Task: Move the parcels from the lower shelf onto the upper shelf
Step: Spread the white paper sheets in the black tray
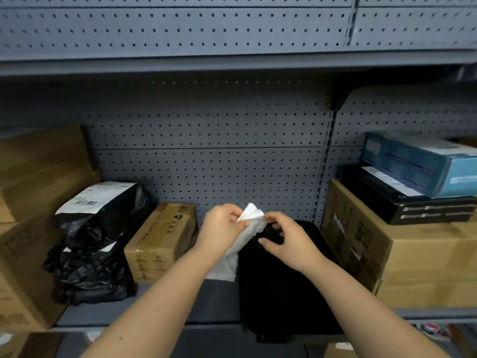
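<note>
1. A white soft parcel [247, 228], thin and crumpled like a mailer bag, hangs in the middle of the lower shelf bay, held up by its top end above the shelf surface; its lower end droops toward the shelf [144, 313].
2. The left hand [223, 226] pinches the upper edge of the white parcel between thumb and fingers, closed on it.
3. The right hand [289, 241] is just beside it, fingers curled near the same top edge; whether it truly grips the white parcel or only touches it cannot be told.
4. Directly below and behind the right hand, a black parcel [284, 288] lies flat on the shelf, its front end hanging over the shelf lip.
5. To the left, a small taped brown box [162, 241] stands on the shelf, and further left a black plastic bag parcel [100, 241] with a white shipping label leans against large cardboard boxes [38, 192].
6. On the right, a big cardboard box [413, 257] carries a flat black box [423, 202] and, atop that, a blue box [423, 164].
7. The upper shelf [232, 63] runs across above, with grey pegboard behind.
</note>
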`<action>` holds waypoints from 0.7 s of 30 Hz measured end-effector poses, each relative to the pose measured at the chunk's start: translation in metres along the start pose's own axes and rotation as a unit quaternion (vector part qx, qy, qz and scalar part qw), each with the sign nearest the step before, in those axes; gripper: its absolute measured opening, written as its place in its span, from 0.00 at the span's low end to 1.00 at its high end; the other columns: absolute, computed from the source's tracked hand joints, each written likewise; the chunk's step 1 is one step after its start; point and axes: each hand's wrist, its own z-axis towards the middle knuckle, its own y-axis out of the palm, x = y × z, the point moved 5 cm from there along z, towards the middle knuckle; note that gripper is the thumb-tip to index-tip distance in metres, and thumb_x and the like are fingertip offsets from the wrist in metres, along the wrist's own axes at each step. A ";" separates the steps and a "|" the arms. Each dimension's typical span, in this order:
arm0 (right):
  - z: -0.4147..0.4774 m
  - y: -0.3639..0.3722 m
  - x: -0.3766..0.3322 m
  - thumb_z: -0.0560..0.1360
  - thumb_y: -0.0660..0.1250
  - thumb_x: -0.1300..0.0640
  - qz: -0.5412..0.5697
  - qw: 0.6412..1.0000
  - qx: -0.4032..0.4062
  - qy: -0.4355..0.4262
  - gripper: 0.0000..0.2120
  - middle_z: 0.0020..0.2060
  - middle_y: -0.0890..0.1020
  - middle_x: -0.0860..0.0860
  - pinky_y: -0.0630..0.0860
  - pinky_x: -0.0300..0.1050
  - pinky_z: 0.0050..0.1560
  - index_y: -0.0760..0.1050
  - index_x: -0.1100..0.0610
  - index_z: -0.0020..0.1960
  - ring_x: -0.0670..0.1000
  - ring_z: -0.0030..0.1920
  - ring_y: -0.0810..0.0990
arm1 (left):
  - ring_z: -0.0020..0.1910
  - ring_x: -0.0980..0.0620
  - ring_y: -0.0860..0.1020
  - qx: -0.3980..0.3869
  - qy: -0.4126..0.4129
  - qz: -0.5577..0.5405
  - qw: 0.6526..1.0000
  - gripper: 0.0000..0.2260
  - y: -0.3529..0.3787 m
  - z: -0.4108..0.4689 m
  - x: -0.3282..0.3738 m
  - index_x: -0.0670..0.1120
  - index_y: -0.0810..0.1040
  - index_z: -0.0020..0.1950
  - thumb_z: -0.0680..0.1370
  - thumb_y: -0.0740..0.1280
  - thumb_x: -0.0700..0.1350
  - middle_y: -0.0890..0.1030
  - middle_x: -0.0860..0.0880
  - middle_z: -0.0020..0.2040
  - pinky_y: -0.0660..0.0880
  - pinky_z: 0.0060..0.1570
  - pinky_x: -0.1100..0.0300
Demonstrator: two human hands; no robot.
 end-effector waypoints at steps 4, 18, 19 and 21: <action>-0.022 -0.033 0.008 0.73 0.73 0.51 0.106 0.994 -0.011 0.016 0.29 0.59 0.75 0.43 0.74 0.39 0.57 0.64 0.44 0.70 0.41 0.58 0.75 | 0.39 0.53 0.83 -0.006 -0.101 -0.211 0.972 0.11 0.027 -0.024 0.032 0.41 0.82 0.46 0.70 0.78 0.45 0.85 0.46 0.42 0.79 0.39 0.61; -0.083 -0.083 0.032 0.75 0.67 0.64 0.252 0.964 0.078 0.036 0.17 0.49 0.80 0.53 0.80 0.54 0.44 0.66 0.46 0.51 0.55 0.46 0.82 | 0.43 0.46 0.85 -0.016 -0.187 -0.501 0.845 0.05 0.090 -0.087 0.070 0.37 0.79 0.48 0.76 0.71 0.39 0.85 0.39 0.46 0.83 0.44 0.55; -0.085 -0.086 0.033 0.75 0.67 0.64 0.240 0.965 0.096 0.041 0.17 0.48 0.80 0.53 0.79 0.54 0.44 0.66 0.45 0.50 0.56 0.45 0.82 | 0.43 0.46 0.85 0.007 -0.182 -0.516 0.837 0.04 0.085 -0.087 0.066 0.38 0.78 0.47 0.76 0.70 0.38 0.85 0.39 0.46 0.83 0.44 0.55; -0.090 -0.092 0.033 0.75 0.68 0.64 0.227 0.965 0.125 0.047 0.16 0.47 0.80 0.52 0.78 0.48 0.41 0.66 0.47 0.50 0.53 0.44 0.81 | 0.44 0.46 0.84 0.062 -0.177 -0.529 0.828 0.04 0.073 -0.089 0.055 0.40 0.76 0.45 0.76 0.70 0.36 0.84 0.40 0.45 0.82 0.45 0.54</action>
